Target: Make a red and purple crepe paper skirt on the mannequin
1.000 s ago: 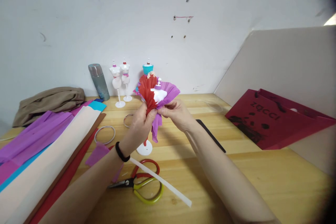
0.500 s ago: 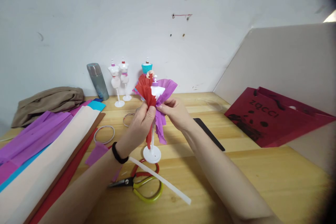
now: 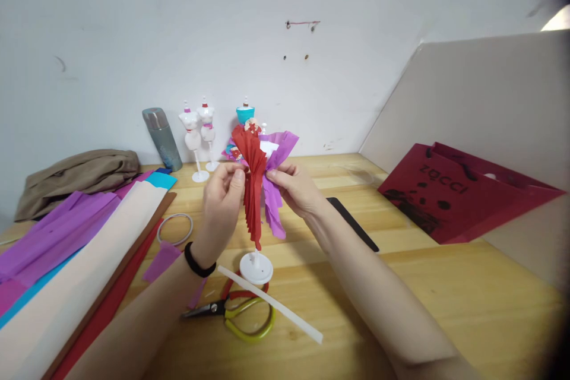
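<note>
A small white mannequin stand [image 3: 256, 268] stands upright in front of me, most of its body hidden by paper. Pleated red crepe paper [image 3: 255, 190] covers its front, fanned at the top and narrowing to a point below. Gathered purple crepe paper [image 3: 279, 157] lies along its right side. My right hand [image 3: 296, 187] pinches the purple paper at the waist between thumb and finger. Beside the red paper's left edge, my left hand [image 3: 225, 193] is closed with thumb against curled fingers. What it grips, if anything, is hidden.
Scissors [image 3: 249, 314] and a white strip [image 3: 289, 314] lie before the stand. Coloured paper sheets [image 3: 89, 249] and a grey ring [image 3: 175, 229] are left; a black flat object [image 3: 354, 224] and red bag [image 3: 467, 196] right. Behind stand a bottle [image 3: 162, 139] and several mannequins [image 3: 192, 139].
My left hand has let go of the red paper's waist and moved left. The red paper now spreads across the mannequin's front. My right hand keeps its pinch on the purple paper.
</note>
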### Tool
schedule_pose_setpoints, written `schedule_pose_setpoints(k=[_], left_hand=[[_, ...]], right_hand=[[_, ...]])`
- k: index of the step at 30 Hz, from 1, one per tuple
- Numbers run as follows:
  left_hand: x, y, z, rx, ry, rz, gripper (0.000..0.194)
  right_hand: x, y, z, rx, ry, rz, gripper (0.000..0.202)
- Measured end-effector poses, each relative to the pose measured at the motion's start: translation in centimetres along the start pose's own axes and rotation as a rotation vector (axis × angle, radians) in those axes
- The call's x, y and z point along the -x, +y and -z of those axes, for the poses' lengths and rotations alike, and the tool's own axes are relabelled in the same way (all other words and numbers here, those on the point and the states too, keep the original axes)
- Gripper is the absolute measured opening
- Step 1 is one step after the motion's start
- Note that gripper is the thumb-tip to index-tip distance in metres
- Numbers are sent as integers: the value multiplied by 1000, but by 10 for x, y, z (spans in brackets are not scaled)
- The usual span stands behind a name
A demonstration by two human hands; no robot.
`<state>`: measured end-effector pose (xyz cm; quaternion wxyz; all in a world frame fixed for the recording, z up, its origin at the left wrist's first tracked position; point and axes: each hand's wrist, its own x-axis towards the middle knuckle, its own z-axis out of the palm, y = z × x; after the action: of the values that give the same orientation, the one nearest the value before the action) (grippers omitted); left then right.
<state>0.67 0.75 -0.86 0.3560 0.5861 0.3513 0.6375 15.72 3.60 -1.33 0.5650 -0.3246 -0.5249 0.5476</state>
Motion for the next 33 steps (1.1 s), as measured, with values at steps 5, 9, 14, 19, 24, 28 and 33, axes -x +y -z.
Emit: schedule_pose_setpoints(k=[5, 9, 14, 19, 24, 28, 33], left_hand=[[2, 4, 0, -142, 16, -130, 15], [3, 2, 0, -264, 8, -173, 15], [2, 4, -1, -238, 13, -124, 14], [-2, 8, -1, -111, -30, 51, 17], [-5, 15, 2, 44, -85, 247, 19], [-6, 17, 6, 140, -191, 325, 21], [-6, 14, 9, 204, -257, 378, 23]], right_hand=[[0, -1, -1, -20, -1, 2, 28], [0, -1, -1, -6, 3, 10, 26], [0, 1, -2, 28, 20, 11, 24], [0, 3, -2, 26, 13, 7, 23], [0, 3, -1, 10, 4, 8, 25], [0, 4, -2, 2, 14, 8, 24], [0, 4, -4, 12, 28, -7, 24]])
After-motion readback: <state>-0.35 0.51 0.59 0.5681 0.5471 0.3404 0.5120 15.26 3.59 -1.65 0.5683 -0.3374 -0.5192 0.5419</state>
